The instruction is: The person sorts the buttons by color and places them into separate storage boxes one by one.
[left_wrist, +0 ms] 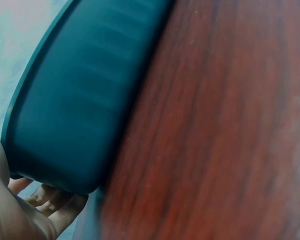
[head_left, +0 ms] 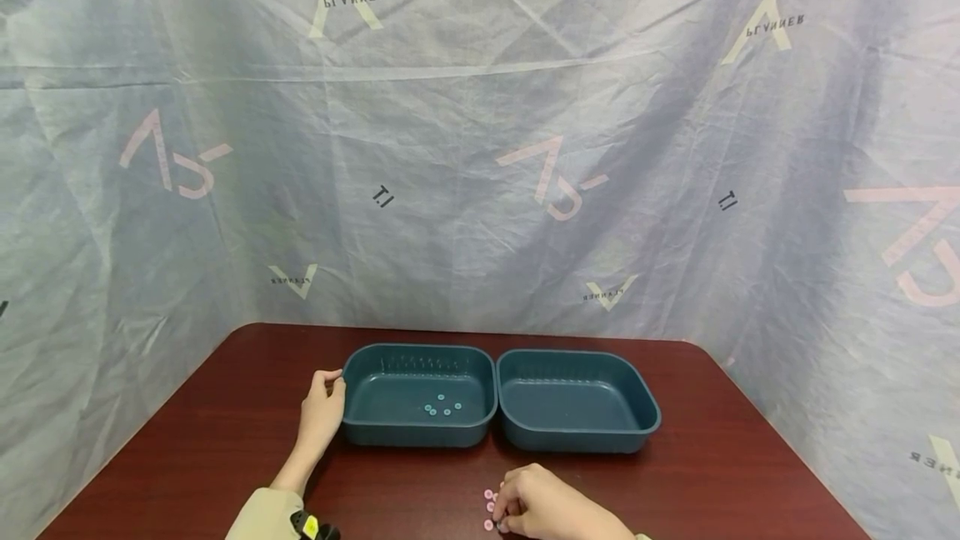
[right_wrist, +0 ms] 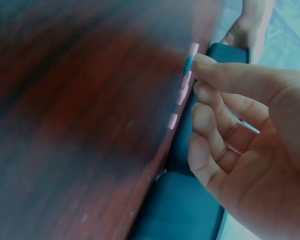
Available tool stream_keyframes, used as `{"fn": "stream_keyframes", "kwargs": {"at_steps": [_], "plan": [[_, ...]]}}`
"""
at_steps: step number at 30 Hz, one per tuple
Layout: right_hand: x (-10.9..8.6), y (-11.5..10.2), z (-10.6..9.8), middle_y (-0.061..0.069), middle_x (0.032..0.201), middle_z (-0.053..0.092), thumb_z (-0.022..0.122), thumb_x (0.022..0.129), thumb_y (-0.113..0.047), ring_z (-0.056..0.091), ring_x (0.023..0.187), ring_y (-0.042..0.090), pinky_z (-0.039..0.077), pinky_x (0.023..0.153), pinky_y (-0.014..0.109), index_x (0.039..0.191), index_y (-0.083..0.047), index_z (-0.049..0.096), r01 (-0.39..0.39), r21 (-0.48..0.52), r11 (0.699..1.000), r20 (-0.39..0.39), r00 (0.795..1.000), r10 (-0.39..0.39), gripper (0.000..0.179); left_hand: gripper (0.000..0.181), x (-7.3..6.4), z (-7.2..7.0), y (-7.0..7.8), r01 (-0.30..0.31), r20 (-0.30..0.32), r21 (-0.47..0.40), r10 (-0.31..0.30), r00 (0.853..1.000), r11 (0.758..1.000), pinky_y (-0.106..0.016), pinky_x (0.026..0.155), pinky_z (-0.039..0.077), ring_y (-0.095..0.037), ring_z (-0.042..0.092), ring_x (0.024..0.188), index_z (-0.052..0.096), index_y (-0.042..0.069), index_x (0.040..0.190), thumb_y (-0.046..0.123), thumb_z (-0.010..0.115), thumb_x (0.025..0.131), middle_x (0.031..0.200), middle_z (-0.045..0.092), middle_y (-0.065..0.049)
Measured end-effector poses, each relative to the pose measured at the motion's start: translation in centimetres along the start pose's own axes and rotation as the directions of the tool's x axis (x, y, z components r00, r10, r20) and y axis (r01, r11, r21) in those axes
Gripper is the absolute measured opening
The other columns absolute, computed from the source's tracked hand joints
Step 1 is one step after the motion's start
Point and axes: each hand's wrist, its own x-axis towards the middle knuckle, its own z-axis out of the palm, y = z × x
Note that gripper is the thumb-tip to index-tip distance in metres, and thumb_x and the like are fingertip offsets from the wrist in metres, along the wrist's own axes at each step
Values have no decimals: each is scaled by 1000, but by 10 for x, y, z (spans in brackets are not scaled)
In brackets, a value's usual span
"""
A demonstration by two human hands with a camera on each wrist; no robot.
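My left hand (head_left: 322,413) grips the left end of a dark teal plastic tray (head_left: 416,436); in the left wrist view the thumb is at its rim and the fingers (left_wrist: 65,212) curl against its end wall. Several small light-blue buttons (head_left: 441,397) lie inside that tray. My right hand (head_left: 536,502) is low over the table in front of the trays, fingers bent. In the right wrist view its thumb tip is right at a teal button (right_wrist: 188,65), which lies among several pink buttons (right_wrist: 173,121). I cannot tell whether the teal button is pinched.
A second dark teal tray (head_left: 577,440) stands to the right, its side against the first one. Both are on a dark red-brown wooden table (head_left: 187,432). A pale printed cloth (head_left: 465,248) hangs behind and along the sides of the table.
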Motion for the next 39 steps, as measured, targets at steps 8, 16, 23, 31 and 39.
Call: {"fn": "stream_keyframes", "kwargs": {"at_steps": [8,16,23,31,39], "plan": [[-1,2,2,-16,69,56,69,79,-2,47,62,-7,45,57,14,83,-17,75,-23,0,1000,2,1000,23,16,38,-1,1,1,0,9,1,0,1000,1000,-55,93,39,-44,46,119,39,-3,131,19,32,101,130,46,-30],[-1,1,2,-17,68,55,70,78,-2,44,60,-8,43,54,13,76,-16,73,-25,-22,999,-25,999,24,15,38,-1,1,0,0,0,-5,0,1000,1000,-56,94,37,-44,45,120,40,-3,130,20,32,101,131,46,-30],[-1,1,3,-18,68,53,71,79,-7,45,60,-6,42,55,14,73,-19,69,-81,-46,996,-23,997,80,14,39,-2,1,0,1,7,-4,-1,1000,1000,-56,93,38,-44,45,120,39,-3,131,22,30,102,131,46,-30],[-3,1,3,-19,70,51,66,79,-2,43,62,-7,41,58,14,71,-19,66,-64,-76,995,-53,997,60,19,40,-1,0,0,9,14,-8,-9,1000,1000,-56,94,38,-44,44,121,38,-2,132,23,30,102,132,45,-29],[-4,2,3,-18,70,46,63,80,0,41,63,-6,40,58,14,69,-19,62,-62,-60,996,-75,996,57,22,39,-1,0,1,2,9,-7,-2,1000,1000,-56,93,38,-43,45,120,39,-2,131,23,30,102,131,46,-29]]}}
